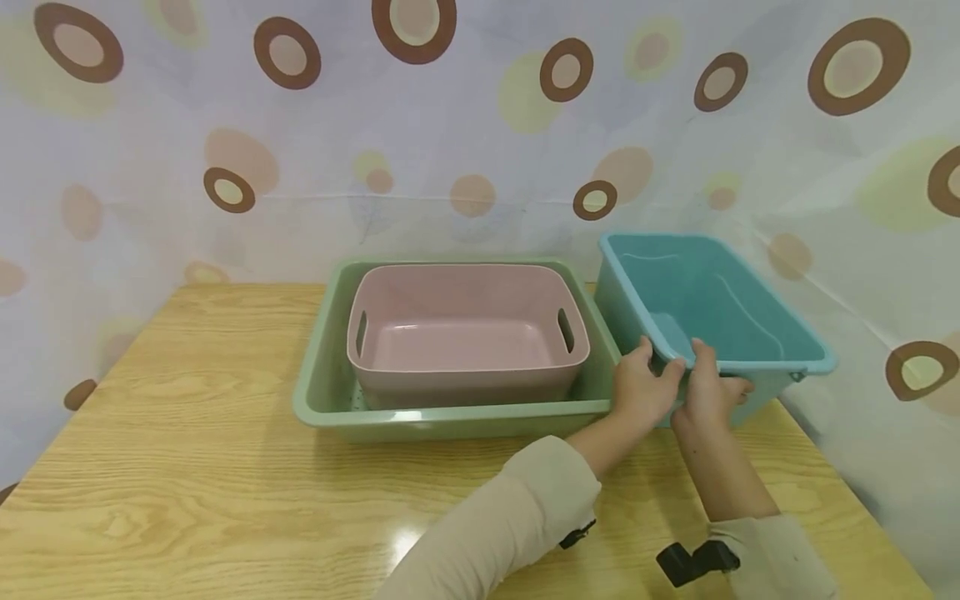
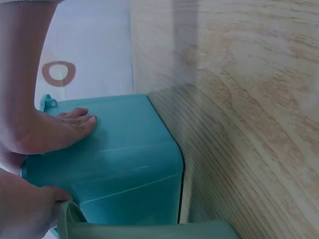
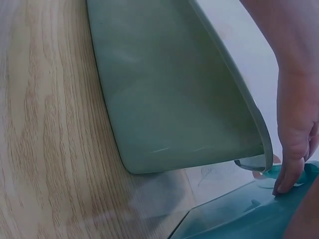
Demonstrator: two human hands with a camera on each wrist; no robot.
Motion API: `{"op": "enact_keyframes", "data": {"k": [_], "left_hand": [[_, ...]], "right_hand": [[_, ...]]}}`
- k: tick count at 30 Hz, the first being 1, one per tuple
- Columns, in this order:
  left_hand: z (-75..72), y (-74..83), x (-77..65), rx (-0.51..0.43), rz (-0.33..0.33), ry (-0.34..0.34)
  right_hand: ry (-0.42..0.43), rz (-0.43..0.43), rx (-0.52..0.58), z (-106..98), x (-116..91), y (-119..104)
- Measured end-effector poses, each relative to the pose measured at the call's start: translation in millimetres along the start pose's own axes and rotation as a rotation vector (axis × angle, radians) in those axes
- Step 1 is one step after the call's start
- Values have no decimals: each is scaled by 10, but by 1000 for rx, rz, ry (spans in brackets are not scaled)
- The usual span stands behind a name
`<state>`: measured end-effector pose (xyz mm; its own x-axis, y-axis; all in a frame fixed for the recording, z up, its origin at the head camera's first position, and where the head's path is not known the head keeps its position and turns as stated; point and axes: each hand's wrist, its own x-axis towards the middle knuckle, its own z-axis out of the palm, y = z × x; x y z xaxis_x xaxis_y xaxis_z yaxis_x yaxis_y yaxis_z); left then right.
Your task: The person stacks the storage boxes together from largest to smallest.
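A blue plastic bin (image 1: 757,379) stands at the right of the table beside a green basin. My left hand (image 1: 641,387) grips its rim at the near left corner, by the basin's edge. Just to the right, my right hand (image 1: 705,392) holds the bin's front rim, thumb over the top. In the left wrist view, the right hand's fingers (image 2: 79,119) lie along the outside of the bin's front wall. The right wrist view shows my left hand (image 3: 296,134) at the bin's rim. Inside the green basin (image 1: 450,421) sits a pink bin (image 1: 465,387) with handle slots.
The wooden table (image 1: 187,467) extends to the left and in front of the basin. Behind it hangs a patterned cloth (image 1: 465,125) with ring shapes, which also runs down the right side close to the blue bin.
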<state>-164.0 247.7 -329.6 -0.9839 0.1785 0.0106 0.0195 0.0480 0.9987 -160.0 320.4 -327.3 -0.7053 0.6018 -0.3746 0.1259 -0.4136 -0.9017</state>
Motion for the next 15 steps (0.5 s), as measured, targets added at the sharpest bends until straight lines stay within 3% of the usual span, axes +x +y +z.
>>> {"op": "enact_keyframes", "data": {"k": [5,15], "left_hand": [[14,-34,-23,-5,54,-18],[-51,-105,51,-71,91,-24]], "right_hand": [[12,-24,28,0,11,-12],[6,-110,133,-59,76,-90]]}}
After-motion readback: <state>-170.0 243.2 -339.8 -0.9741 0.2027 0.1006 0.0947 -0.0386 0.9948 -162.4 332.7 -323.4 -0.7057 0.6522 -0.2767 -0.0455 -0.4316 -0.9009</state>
